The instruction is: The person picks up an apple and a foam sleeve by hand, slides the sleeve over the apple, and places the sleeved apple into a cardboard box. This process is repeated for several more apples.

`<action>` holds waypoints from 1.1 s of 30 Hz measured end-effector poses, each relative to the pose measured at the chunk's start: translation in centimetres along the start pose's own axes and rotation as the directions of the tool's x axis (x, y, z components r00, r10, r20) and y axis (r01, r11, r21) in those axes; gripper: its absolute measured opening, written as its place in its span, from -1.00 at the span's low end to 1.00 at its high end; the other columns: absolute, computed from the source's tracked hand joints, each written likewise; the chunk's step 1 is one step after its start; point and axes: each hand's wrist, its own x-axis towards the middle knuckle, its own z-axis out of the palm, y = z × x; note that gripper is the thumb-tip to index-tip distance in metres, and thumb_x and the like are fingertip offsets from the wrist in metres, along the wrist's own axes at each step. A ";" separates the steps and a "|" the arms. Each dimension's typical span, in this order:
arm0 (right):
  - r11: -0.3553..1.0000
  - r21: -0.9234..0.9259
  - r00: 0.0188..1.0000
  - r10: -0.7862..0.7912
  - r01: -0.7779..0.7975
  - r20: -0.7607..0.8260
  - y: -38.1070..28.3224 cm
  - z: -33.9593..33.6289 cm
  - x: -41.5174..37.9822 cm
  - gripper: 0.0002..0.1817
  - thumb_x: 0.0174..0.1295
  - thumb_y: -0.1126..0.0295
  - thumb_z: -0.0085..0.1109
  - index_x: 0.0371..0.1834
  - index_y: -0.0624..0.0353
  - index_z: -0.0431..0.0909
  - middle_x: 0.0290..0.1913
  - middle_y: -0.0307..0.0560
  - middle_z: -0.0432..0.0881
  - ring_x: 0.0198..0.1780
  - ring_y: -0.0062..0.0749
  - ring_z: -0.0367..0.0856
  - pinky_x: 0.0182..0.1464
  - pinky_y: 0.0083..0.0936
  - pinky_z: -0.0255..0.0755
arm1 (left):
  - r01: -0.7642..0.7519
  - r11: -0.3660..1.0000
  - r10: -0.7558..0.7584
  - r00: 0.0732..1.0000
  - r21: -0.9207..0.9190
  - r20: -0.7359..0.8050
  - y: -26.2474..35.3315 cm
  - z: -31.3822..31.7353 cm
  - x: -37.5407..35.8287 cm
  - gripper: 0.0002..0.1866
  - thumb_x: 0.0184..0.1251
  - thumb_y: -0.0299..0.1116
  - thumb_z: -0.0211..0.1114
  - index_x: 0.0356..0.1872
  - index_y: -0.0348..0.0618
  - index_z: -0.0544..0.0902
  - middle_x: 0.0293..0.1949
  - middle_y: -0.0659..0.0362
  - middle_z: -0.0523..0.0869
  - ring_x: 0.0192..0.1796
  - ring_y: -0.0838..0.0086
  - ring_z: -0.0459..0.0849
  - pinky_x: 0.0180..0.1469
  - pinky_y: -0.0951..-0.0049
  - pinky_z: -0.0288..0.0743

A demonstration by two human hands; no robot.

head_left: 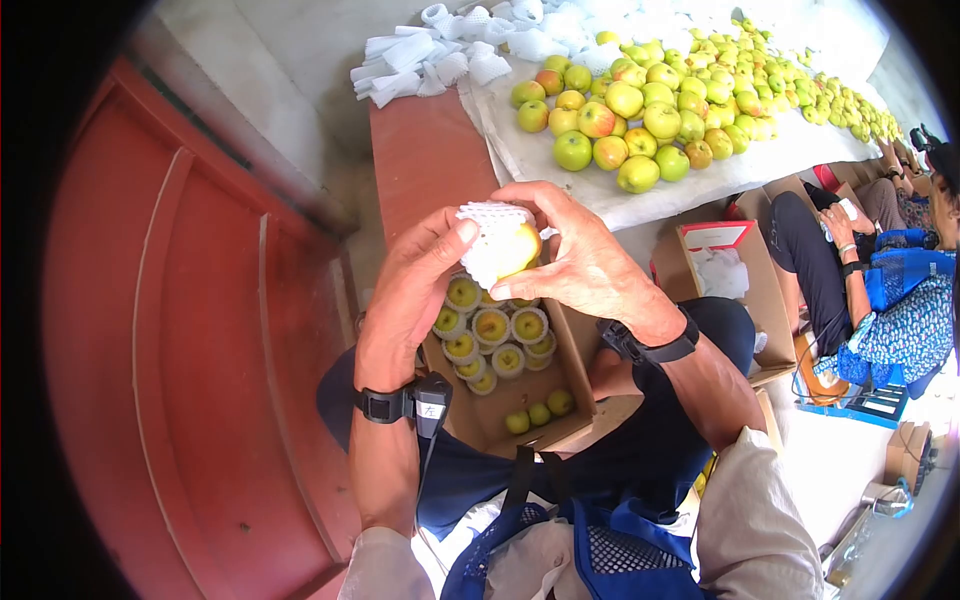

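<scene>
Above the open box, a yellow-green apple (521, 250) sits partly inside a white foam net sleeve (487, 240). My left hand (425, 262) grips the sleeve from the left, thumb on the mesh. From the right, my right hand (583, 262) holds the apple between thumb and fingers. Beneath them, the cardboard box (500, 415) contains several apples in foam nets (491, 327), packed side by side at its far end. Three bare green apples (538, 413) lie in its near right corner. My hands hide part of the box's far end.
A large heap of loose apples (660, 120) covers the white sheet on the table ahead. White foam sleeves (430, 60) are piled at its back left. A red door (200, 350) stands left. At right are another carton (735, 310) and a seated person (890, 290).
</scene>
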 end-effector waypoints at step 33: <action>0.944 0.255 0.974 0.225 -0.210 -0.031 0.5 -2.5 -0.2 -0.67 0.39 0.48 0.31 0.20 0.22 0.64 -0.04 -0.19 0.67 -0.08 -0.55 0.58 0.03 -0.53 0.54 | -0.021 0.962 0.078 0.977 0.271 -0.199 -0.6 2.5 0.7 -0.43 0.43 -0.43 0.42 0.40 -0.20 0.43 0.15 -0.02 0.70 0.18 0.37 0.69 0.22 0.36 0.59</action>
